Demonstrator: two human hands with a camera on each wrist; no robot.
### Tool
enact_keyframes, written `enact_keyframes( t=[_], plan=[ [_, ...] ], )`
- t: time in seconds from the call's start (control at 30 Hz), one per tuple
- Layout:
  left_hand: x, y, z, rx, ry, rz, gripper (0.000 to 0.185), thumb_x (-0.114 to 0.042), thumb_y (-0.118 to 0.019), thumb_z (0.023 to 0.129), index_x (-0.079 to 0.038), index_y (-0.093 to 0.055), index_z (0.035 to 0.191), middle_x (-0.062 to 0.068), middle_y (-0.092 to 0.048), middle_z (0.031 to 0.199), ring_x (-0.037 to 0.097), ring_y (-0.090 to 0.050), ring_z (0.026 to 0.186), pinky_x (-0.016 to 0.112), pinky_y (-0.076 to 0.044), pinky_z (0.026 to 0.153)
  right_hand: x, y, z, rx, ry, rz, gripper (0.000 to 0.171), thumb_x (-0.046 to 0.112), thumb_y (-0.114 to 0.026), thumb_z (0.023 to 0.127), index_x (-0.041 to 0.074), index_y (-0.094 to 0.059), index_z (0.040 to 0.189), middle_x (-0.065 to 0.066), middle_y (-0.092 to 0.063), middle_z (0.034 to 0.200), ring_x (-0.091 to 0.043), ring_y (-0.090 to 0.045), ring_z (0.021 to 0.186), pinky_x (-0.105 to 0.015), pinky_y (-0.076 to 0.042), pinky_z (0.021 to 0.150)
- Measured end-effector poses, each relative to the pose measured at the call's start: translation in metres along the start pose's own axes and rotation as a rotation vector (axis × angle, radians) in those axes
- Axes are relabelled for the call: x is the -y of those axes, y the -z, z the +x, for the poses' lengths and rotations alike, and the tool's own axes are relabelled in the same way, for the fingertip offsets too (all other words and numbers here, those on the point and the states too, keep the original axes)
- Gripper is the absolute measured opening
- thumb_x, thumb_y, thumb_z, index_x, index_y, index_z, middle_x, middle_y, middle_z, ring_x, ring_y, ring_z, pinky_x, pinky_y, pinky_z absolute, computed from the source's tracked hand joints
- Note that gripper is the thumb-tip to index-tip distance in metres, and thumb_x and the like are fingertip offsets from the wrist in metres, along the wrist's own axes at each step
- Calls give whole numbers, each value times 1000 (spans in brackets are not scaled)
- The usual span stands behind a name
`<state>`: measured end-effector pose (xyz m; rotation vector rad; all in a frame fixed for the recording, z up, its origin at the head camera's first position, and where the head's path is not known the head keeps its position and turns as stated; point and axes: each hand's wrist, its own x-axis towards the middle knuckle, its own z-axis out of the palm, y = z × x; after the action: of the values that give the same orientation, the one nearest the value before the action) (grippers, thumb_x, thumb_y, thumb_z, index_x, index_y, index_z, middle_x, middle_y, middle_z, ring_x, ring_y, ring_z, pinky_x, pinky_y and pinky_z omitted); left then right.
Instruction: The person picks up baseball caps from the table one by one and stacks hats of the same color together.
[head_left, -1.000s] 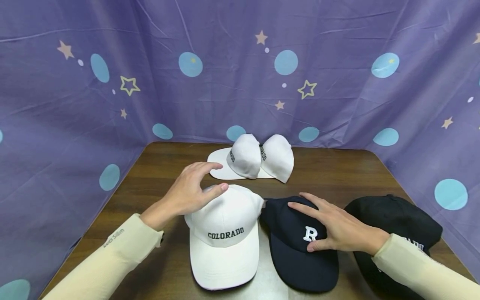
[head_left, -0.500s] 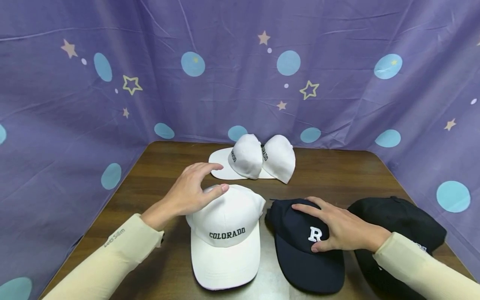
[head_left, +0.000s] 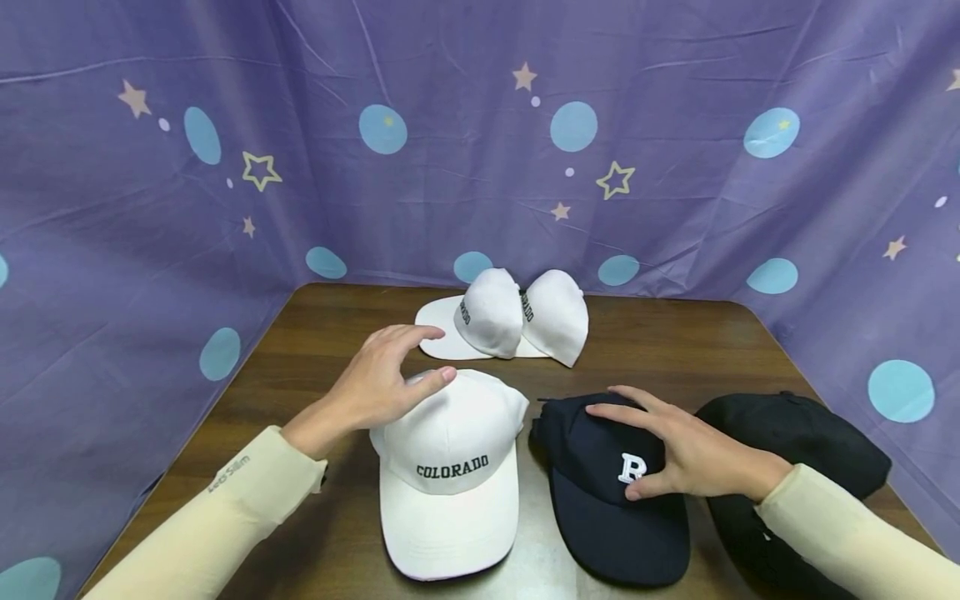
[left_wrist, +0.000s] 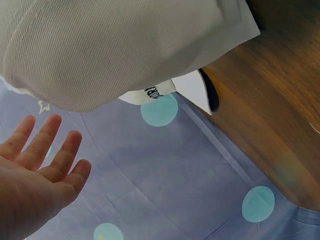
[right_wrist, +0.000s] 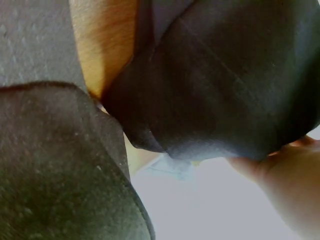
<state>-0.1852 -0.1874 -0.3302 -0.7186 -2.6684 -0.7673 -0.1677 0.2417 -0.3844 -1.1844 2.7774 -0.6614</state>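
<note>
head: lit evenly, crisp; glaring pale on bench [head_left: 542, 543] near front, shadowed left of white cap [head_left: 448, 504] | left wrist: dimmer, greying white cap | right wrist: blurred, hazy, sinking dark caps [right_wrist: 220, 85] into murk, overexposed to white below

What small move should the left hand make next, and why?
I'd probably close the left hand on the front white cap: its spread fingers sit apart from the cap in the left wrist view, and two other white caps overlap behind, perhaps a stack.
</note>
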Motion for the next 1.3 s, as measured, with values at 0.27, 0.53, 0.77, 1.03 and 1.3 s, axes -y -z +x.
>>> enact_keyframes(
  t=[0.27,0.53,0.77,1.03,1.3],
  plan=[
    [-3,-2,3,-2,-6,-14,58,-48,-68,93,-10,-62,137,6,-64,136,31,-51,134,52,-32,115,3,9,0,-59,69,105,80,46,-87,80,31,-52,151,-1,-35,162,-28,-42,144,-40,-45,109],
    [-3,-3,8,1,-8,-19,58,-49,-67,94,-10,-62,137,6,-64,135,31,-51,134,53,-31,116,2,15,0,-155,42,136,77,32,-86,85,29,-49,153,3,-42,158,-22,-42,144,-25,-38,111],
    [0,-2,16,-2,-9,-21,58,-49,-67,94,-10,-63,136,7,-64,136,33,-51,134,54,-32,115,-7,22,-2,-254,-80,119,68,24,-78,94,35,-46,153,5,-48,154,-17,-44,141,-34,-46,106],
    [4,0,31,21,10,-15,59,-49,-66,94,-9,-62,137,8,-64,137,35,-52,133,55,-34,114,-17,26,-6,-300,-175,105,56,28,-69,100,29,-48,152,-1,-52,151,-31,-47,138,-63,-42,103],
    [7,2,53,62,7,-11,59,-48,-67,95,-9,-61,139,8,-63,140,34,-50,136,55,-31,116,-20,26,-8,-322,-221,87,52,31,-64,103,25,-49,152,-5,-54,149,-33,-48,137,-62,-45,98]
  ],
)
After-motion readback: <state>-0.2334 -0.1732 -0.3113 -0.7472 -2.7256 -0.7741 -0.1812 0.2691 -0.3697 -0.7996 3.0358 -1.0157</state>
